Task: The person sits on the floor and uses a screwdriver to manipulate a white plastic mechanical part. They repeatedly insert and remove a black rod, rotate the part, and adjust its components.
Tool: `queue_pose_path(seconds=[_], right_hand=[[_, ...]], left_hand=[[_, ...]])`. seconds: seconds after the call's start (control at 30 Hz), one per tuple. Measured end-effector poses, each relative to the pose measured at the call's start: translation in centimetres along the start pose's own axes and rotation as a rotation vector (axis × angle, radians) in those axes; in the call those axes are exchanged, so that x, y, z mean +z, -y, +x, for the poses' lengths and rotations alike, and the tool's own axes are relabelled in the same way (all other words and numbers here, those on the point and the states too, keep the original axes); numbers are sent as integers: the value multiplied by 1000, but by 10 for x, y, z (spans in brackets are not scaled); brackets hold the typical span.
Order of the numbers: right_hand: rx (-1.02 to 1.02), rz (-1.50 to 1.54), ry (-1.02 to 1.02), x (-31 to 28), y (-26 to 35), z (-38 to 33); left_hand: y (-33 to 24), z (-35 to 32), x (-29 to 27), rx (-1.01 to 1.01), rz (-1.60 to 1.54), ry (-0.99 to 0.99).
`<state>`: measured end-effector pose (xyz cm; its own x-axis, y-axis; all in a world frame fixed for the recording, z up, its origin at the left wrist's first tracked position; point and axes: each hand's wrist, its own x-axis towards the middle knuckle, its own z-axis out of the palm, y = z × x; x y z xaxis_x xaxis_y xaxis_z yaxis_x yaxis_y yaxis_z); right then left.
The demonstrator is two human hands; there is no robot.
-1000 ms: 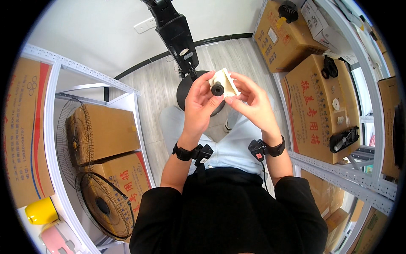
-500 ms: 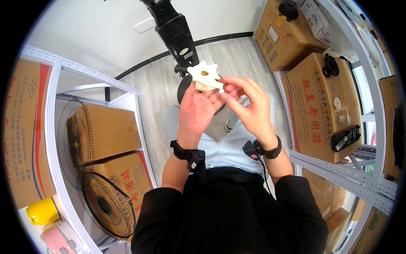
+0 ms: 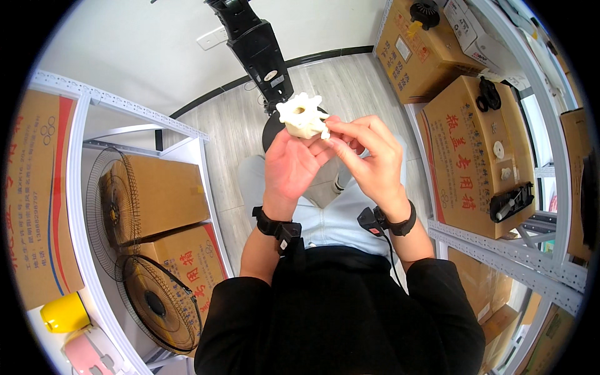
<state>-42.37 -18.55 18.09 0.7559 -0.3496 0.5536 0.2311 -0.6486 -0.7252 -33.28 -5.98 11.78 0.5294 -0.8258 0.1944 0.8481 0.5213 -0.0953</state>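
At R hand point(image 3: 373, 155): wht pt point(image 3: 303, 129), hole-up

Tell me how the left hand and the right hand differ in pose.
The left hand turns its palm up to the camera; the right hand shows mainly its back and thumb side.
The left hand is spread open just below the cream toothed part; the right hand has thumb and forefinger closed on that part's edge.
Both have a black band at the wrist.
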Motion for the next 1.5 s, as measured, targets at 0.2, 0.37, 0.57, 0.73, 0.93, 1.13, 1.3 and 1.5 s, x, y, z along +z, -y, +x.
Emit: queue_pose_path(seconds=[0.2, 0.37, 0.57, 0.73, 0.93, 1.13, 1.3, 1.5], right_hand=[[101, 143, 20, -2, 2, 1], [190, 197, -1, 2, 7, 1], [228, 205, -1, 5, 16, -1], [168, 146, 28, 7, 16, 1], [10, 80, -100, 17, 17, 2], [-19, 57, -116, 20, 14, 6], [-21, 54, -128, 21, 12, 6], [-2, 47, -116, 20, 12, 5]], left_hand=[[-1, -2, 1, 36, 39, 26], [2, -1, 2, 38, 47, 6], [5, 1, 2, 48, 144, -79], [6, 5, 6, 4, 180, -16], [12, 5, 9, -48, 216, -139], [13, 6, 0, -75, 138, 1], [13, 7, 1, -56, 212, -61], [15, 7, 10, -39, 196, -196]])
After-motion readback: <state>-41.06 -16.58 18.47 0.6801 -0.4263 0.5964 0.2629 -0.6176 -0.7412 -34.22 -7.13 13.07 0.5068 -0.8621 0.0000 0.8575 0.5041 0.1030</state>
